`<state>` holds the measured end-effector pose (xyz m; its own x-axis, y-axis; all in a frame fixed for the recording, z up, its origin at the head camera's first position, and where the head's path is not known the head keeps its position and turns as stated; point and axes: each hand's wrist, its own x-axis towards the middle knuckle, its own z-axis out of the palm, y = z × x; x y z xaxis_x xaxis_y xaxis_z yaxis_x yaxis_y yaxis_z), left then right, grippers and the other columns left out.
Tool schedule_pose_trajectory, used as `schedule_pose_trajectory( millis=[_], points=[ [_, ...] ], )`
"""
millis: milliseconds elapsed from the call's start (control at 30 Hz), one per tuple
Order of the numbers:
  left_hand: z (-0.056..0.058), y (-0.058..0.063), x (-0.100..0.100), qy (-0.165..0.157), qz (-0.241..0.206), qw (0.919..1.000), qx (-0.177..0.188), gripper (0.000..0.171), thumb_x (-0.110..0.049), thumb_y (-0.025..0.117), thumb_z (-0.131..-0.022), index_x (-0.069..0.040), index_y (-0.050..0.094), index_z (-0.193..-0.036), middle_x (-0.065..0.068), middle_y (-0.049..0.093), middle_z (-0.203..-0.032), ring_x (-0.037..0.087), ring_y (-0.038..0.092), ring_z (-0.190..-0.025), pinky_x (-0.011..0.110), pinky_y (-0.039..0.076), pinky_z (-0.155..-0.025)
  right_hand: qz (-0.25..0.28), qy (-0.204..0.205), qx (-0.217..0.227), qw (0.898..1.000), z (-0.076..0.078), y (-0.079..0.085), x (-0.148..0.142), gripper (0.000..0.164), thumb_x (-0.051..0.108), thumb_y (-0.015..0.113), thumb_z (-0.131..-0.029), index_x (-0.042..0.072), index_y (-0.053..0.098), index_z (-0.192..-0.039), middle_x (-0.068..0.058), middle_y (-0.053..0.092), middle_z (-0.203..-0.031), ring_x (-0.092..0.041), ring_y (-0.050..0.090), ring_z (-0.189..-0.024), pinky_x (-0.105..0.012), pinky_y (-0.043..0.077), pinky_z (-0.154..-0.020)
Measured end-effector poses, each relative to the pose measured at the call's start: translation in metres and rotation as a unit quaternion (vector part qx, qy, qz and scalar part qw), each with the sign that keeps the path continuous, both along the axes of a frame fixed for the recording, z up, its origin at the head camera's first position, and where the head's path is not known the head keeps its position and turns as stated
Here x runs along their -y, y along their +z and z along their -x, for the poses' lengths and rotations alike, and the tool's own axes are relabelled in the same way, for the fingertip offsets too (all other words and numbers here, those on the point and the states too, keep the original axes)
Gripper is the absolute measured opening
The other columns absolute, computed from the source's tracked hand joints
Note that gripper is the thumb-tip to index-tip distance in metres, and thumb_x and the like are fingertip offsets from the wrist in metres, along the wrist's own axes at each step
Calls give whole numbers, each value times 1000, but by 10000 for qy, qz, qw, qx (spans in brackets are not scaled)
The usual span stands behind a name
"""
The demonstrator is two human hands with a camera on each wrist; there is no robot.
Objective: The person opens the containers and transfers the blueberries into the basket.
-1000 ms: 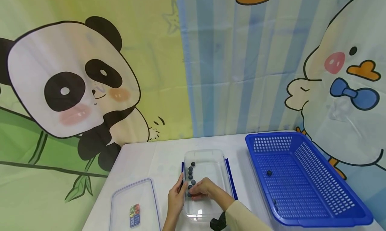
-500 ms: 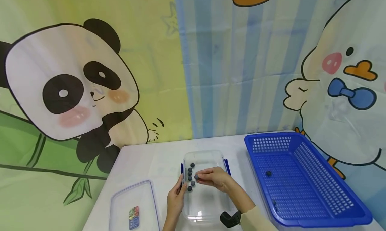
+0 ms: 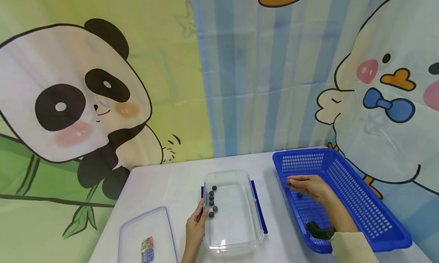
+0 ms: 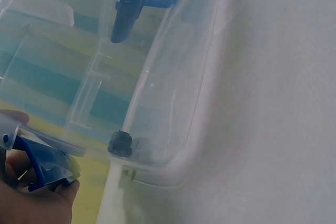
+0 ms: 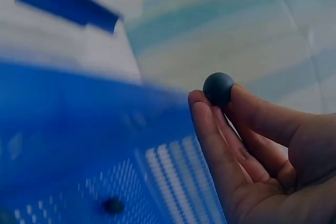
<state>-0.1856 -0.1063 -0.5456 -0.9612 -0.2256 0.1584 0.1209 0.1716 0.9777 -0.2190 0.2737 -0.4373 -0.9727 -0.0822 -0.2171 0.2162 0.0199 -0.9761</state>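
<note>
My left hand (image 3: 195,228) grips the left side of a clear plastic container (image 3: 236,228), its fingers at a blue locking flap (image 4: 44,163). Inside the container, several dark blueberries (image 3: 211,203) lie along the left wall. My right hand (image 3: 312,186) is over the blue basket (image 3: 363,186). Between its thumb and fingertips it pinches one blueberry (image 5: 218,88), raised above the basket floor. Below that hand, another blueberry (image 3: 300,195) rests in the basket.
A clear lid (image 3: 168,232) with a blue-edged rim and a colourful label lies on the white table (image 3: 164,186), left of the container. A dark device (image 3: 319,230) is strapped at the right wrist. A cartoon curtain (image 3: 236,84) hangs behind the table.
My right hand has lifted one blueberry out of the container and carried it right, over the basket. My left hand has kept its grip on the container.
</note>
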Motion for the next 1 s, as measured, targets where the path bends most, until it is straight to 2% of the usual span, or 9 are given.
schedule_pose_trajectory(
  millis=[167, 367, 633, 900, 1000],
  points=[
    [-2, -2, 0, 8, 93, 9999, 73, 41, -16, 61, -90, -6, 53, -129, 17, 48, -131, 32, 45, -121, 34, 40, -96, 111, -181, 408, 9989, 4, -24, -41, 37, -3, 57, -89, -19, 47, -121, -11, 67, -96, -19, 67, -86, -35, 53, -84],
    [-3, -5, 0, -32, 81, 9999, 61, 42, -20, 62, -90, -9, 54, -129, 19, 48, -130, 30, 46, -120, 35, 42, -96, -116, -538, 662, 9963, 5, -47, -64, 36, -7, 57, -87, -24, 46, -117, -12, 68, -88, -20, 67, -79, -36, 55, -80],
    [-2, -5, 0, -49, -18, 9999, -128, 42, -20, 62, -90, -7, 54, -129, 16, 49, -131, 28, 45, -121, 33, 37, -98, 158, -719, 868, 9935, 8, -52, -73, 20, -12, 56, -85, -23, 57, -102, -11, 67, -79, -20, 67, -73, -33, 56, -75],
    [0, -3, 0, 8, -14, 10000, -41, 40, -13, 60, -90, -4, 52, -129, 13, 48, -132, 28, 43, -123, 30, 37, -98, 217, -949, 1153, 9885, 11, -55, -76, 22, -12, 57, -84, -23, 55, -104, -12, 66, -77, -24, 67, -72, -36, 55, -78],
    [0, -3, -1, 15, -43, 10000, -6, 40, -12, 59, -90, -3, 52, -129, 15, 47, -133, 29, 43, -123, 30, 37, -98, 196, -1073, 1258, 9860, 11, -57, -76, 16, -12, 58, -84, -20, 60, -98, -13, 66, -75, -25, 68, -71, -36, 56, -77]
  ],
)
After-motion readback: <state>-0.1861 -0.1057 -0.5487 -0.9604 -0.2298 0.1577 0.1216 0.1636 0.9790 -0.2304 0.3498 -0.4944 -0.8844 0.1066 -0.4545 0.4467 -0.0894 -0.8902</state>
